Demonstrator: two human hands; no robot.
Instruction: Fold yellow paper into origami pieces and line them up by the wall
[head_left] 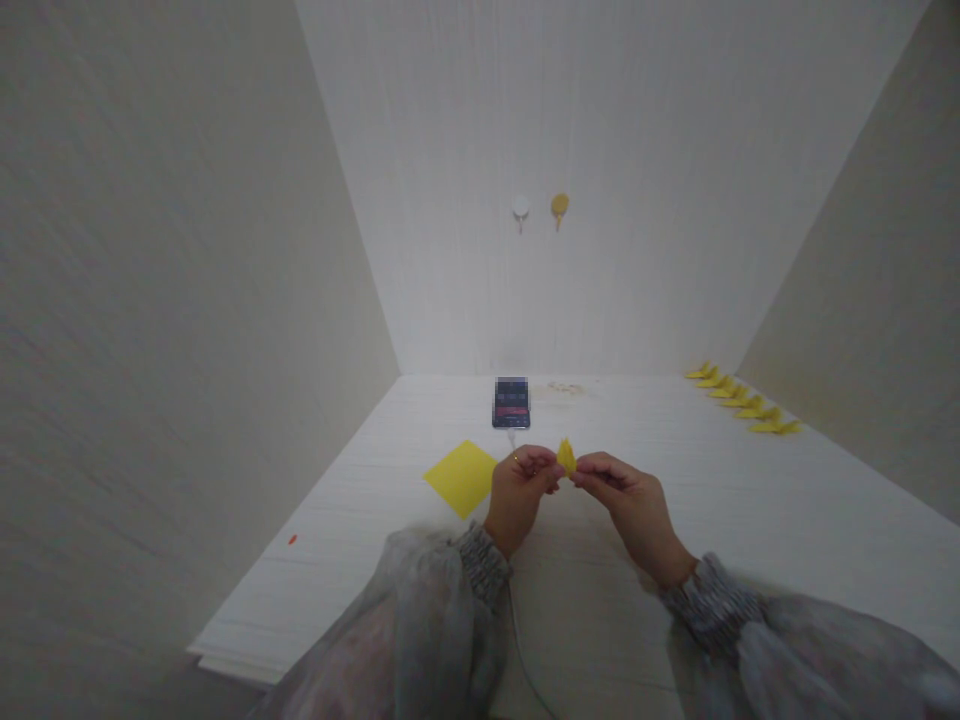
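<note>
Between my two hands, above the white table, is a small piece of folded yellow paper (566, 457), its pointed tip upward. My left hand (522, 490) pinches its left side with thumb and fingertips. From the right, my right hand (628, 500) grips the lower right edge between thumb and forefinger. A flat square sheet of yellow paper (460, 478) lies just left of my left hand, its right corner touching or behind the hand in view.
A phone (511, 403) stands near the back wall, with a cable (517, 625) running toward me. Several folded yellow paper figures (742, 400) line the table's right side. Two hooks (559, 205) are on the wall. A small red spot (292, 539) shows at the left edge.
</note>
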